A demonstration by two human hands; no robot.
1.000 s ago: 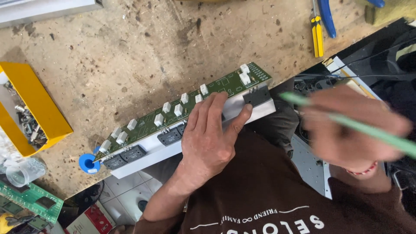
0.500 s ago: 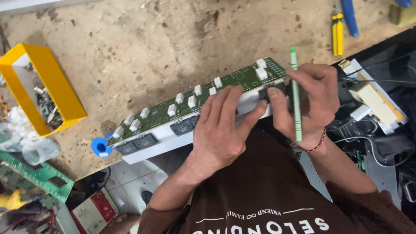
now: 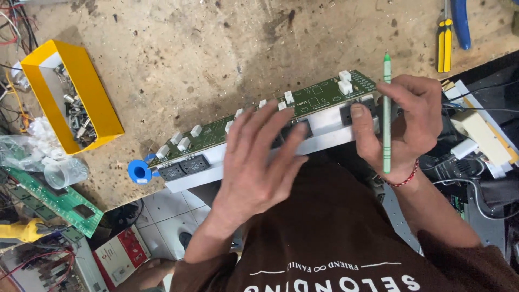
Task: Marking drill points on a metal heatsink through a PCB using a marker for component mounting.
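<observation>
The left hand lies flat, fingers spread, on the long green circuit board at the counter edge; the right hand has its grip clamped on a green pen.

Your left hand hides the middle of the long green circuit board; the blue-handled pliers are cut off at the top edge.

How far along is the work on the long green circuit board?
Done: the green circuit board sits on its pale metal bar, white blocks and black parts mounted. In hand: the left hand presses mid-board; the right hand grips the end, holding a green pen. What is left cannot be told.
</observation>
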